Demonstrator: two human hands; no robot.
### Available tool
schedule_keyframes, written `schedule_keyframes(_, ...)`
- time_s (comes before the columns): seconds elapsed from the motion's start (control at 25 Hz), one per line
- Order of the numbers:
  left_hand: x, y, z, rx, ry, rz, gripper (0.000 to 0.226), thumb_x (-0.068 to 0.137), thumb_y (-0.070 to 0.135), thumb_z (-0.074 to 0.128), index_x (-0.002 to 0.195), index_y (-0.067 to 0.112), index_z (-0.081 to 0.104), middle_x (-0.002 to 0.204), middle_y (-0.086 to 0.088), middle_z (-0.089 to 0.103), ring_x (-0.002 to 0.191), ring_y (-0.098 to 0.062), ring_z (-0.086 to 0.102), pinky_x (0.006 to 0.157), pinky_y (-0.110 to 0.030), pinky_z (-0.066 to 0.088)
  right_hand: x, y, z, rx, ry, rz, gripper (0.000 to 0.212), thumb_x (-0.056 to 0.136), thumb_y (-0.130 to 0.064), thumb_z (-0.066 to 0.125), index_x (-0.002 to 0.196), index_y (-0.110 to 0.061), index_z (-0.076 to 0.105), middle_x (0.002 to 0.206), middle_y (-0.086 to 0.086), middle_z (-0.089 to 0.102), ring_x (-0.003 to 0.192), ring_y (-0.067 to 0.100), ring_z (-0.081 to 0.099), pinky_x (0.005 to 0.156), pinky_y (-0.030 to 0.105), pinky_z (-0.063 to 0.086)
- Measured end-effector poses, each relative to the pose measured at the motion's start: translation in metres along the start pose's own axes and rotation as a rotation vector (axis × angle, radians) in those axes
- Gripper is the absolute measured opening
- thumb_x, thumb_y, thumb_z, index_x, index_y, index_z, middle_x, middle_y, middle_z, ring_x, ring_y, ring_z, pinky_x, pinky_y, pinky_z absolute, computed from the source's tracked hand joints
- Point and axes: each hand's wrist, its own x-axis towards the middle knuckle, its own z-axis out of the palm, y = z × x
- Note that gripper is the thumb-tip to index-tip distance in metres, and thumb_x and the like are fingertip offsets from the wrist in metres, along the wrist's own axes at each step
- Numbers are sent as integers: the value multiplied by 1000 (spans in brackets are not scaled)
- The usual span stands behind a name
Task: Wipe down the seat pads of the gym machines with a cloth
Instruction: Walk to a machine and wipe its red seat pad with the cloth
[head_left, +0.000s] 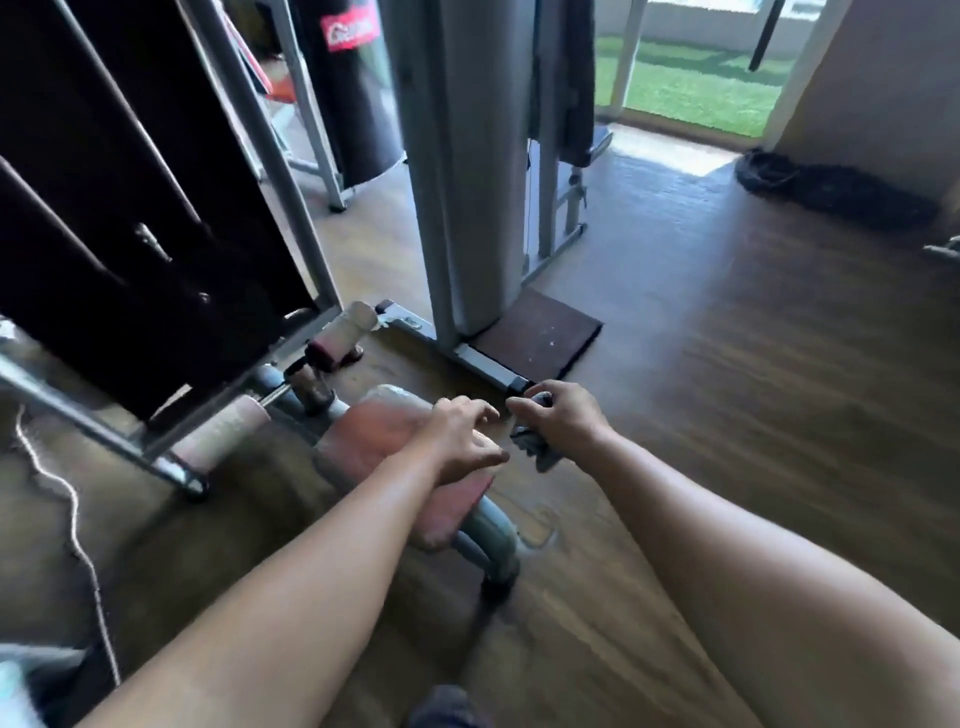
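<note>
Right hand (558, 415): It is closed tight on the cloth (535, 441), which hangs just past the edge of the pad (374, 431).
Left hand (462, 439): It rests on the pad with fingers spread and holds nothing.
Pad: It is pinkish and sits low on a grey bar (491, 540).
Risk: The cloth is bunched small, so it may miss parts of the pad.
Risk: The left hand covers part of the pad, so that spot may stay dirty.

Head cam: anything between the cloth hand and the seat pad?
Only the left hand, over the seat pad's near edge; the right hand holds the cloth just beside it, above wood floor.
</note>
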Motion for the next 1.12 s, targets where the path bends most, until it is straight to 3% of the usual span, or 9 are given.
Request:
schedule_keyframes(0.16,-18,0,11,-160,97,-142,78,63,68,79,126,24,60,121,-3,61,118,-23,50,98,-34,43,25,-10,31,-183,-135,-110,44,80,-61,74,91,-19,73,77,-2,75,69,22,73,71,39,62)
schedule_keyframes(0.28,-16,-24,17,-251,220,-263,42,75,50,80,109,29,65,111,0,66,110,-22,58,83,-26,40,51,-21,56,-229,-304,-104,50,89,-63,59,92,-15,71,76,6,76,66,26,73,75,42,61)
schedule_keyframes(0.36,-13,-43,17,-298,291,-330,21,82,43,73,94,27,68,96,6,71,96,-20,64,75,-26,42,73,-27,72,-279,-380,-120,56,88,-66,52,92,-13,70,82,10,75,78,29,72,83,44,59)
schedule_keyframes(0.48,3,-68,15,-415,349,-449,19,80,43,69,77,24,65,74,4,70,75,-18,62,66,-31,43,102,-36,85,-247,-392,-135,35,86,-48,58,100,-18,70,97,6,73,96,26,68,90,43,56)
schedule_keyframes(0.6,21,-93,13,-707,501,-527,33,67,57,69,64,25,64,71,-1,72,66,-11,56,67,-33,49,120,-41,90,-258,-313,-212,19,86,-33,66,103,-27,61,98,-7,70,93,16,66,78,32,56)
schedule_keyframes(0.72,40,-112,7,-1136,602,-591,36,71,47,79,78,12,79,81,1,76,79,-14,63,82,-37,53,137,-48,99,-346,-282,-457,17,85,-14,65,93,-27,56,94,-6,63,86,21,62,66,26,44)
schedule_keyframes(0.88,60,-140,3,-1424,613,-617,55,69,54,83,107,14,81,116,-15,75,118,-37,67,112,-57,44,157,-46,117,-476,-408,-797,30,79,-21,73,109,-24,73,117,-5,64,111,20,58,91,26,45)
schedule_keyframes(1.0,72,-148,2,-1567,709,-701,84,62,68,85,123,11,73,127,-16,71,126,-38,63,115,-59,41,173,-46,125,-465,-503,-798,47,73,-45,76,113,-22,73,119,-7,62,110,18,57,94,26,45)
schedule_keyframes(1.12,75,-140,2,-1646,670,-804,97,52,85,79,122,18,74,118,-13,75,112,-35,71,102,-59,52,189,-54,132,-400,-505,-673,33,78,-46,78,102,-24,75,95,-12,58,86,13,62,79,26,50)
